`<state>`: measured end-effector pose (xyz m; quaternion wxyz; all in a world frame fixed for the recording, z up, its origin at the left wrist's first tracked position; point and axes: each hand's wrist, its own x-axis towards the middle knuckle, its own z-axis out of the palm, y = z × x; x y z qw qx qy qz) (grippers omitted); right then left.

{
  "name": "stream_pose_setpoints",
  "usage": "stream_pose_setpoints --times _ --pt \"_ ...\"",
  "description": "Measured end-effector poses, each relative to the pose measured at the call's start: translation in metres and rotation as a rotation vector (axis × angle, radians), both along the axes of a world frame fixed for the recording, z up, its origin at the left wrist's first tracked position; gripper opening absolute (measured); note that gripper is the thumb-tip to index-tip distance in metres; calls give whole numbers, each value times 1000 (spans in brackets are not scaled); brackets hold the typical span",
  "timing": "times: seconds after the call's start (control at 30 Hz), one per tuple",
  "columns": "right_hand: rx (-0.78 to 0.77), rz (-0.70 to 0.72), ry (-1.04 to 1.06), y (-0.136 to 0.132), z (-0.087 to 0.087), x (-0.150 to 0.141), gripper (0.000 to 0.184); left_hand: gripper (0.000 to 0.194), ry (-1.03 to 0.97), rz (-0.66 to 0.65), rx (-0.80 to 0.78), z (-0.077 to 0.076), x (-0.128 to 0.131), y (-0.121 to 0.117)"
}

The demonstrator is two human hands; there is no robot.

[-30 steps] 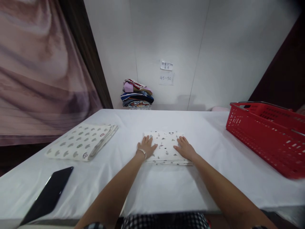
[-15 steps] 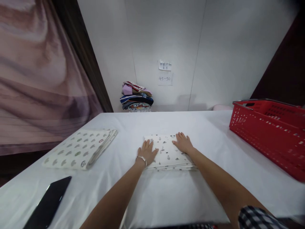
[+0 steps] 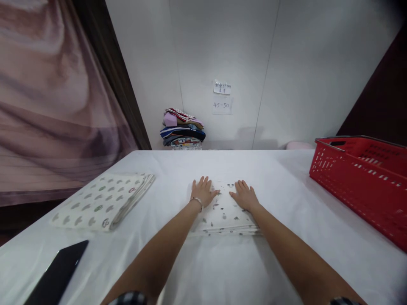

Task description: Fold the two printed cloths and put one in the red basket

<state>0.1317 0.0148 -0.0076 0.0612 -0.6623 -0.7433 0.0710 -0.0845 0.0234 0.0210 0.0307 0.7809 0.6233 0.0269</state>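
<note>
A white cloth [image 3: 225,216] with small grey prints lies folded in layers on the white-covered table, straight in front of me. My left hand [image 3: 203,190] rests flat on its far left part, fingers spread, a bracelet at the wrist. On the far right part lies my right hand [image 3: 245,195], palm down with the fingers stretched out. Neither hand grips anything. To the left sits a second folded cloth [image 3: 104,199], cream with a grey cloud-like pattern and its folded layers facing right.
A black phone-like slab [image 3: 59,273] lies at the near left of the table [image 3: 270,169]. A red perforated basket [image 3: 359,173] stands at the right. Behind the far edge is a stack of folded fabrics [image 3: 182,131]. A pinkish curtain [image 3: 57,106] hangs at the left.
My left hand has slid forward and to the right over the folded cloth, up to its far edge. My right hand stays near the same spot. The view has shifted slightly.
</note>
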Motion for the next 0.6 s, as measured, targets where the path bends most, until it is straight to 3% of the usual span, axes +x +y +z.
stream_pose_setpoints --times 0.17,0.33,0.47,0.6 --pt "2 9 -3 -1 -1 0 66 81 1 42 -105 -19 -2 12" --pt "-6 28 -6 -1 0 1 65 81 5 33 -103 -19 -4 9" --pt "-36 38 -25 5 17 -11 69 80 1 37 -93 -21 -3 10" --pt "32 209 10 13 32 -39 71 79 -4 38 -58 -26 -3 13"
